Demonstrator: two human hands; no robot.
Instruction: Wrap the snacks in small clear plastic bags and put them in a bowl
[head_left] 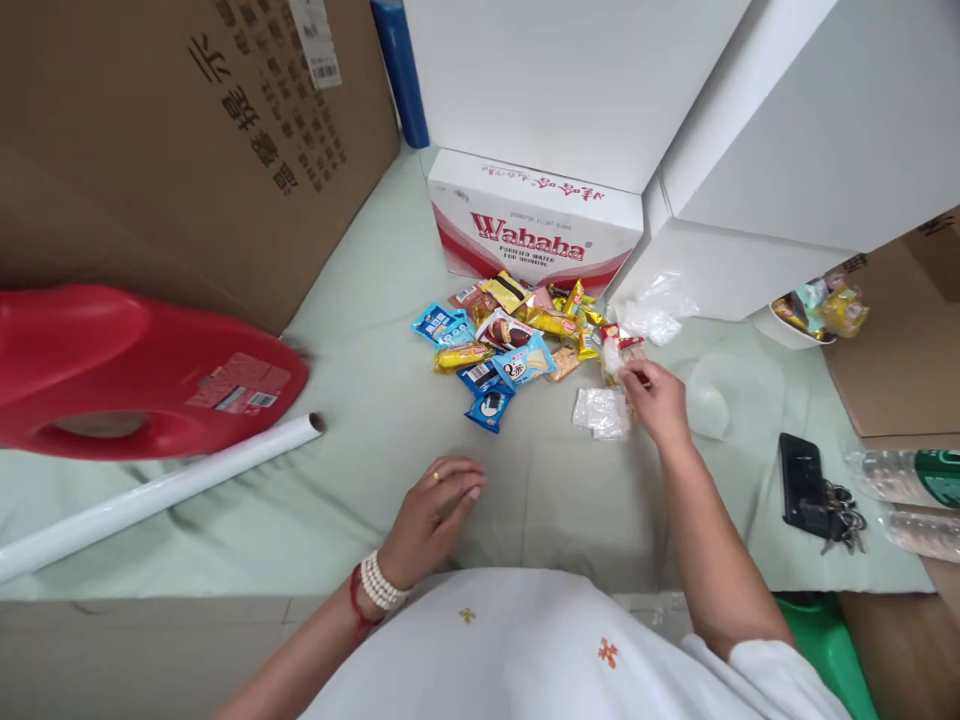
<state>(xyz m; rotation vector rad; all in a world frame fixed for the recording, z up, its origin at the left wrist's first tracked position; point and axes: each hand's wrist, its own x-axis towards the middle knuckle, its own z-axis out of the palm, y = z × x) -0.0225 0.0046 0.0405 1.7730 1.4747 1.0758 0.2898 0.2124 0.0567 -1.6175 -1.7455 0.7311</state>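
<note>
My right hand (660, 402) pinches a small, crumpled clear plastic bag (611, 358) at the right edge of a pile of wrapped snacks (517, 335). Just below its fingers lie flat, folded clear plastic bags (602, 413). Yellow, blue, red and brown wrappers make up the pile, among them a light blue snack packet (525, 362) and a dark blue one (489, 408) nearest me. My left hand (431, 515) hovers near the table's front edge, apart from the snacks. Its fingers are loosely stretched and hold nothing.
Behind the snacks stands a Wahaha water carton (540, 225). More thin plastic (660, 310) lies to its right, near a bowl of snacks (799, 325). A phone (802, 485) and keys (846, 518) rest at right. A red jug (187, 390) and white tube (165, 492) occupy the left.
</note>
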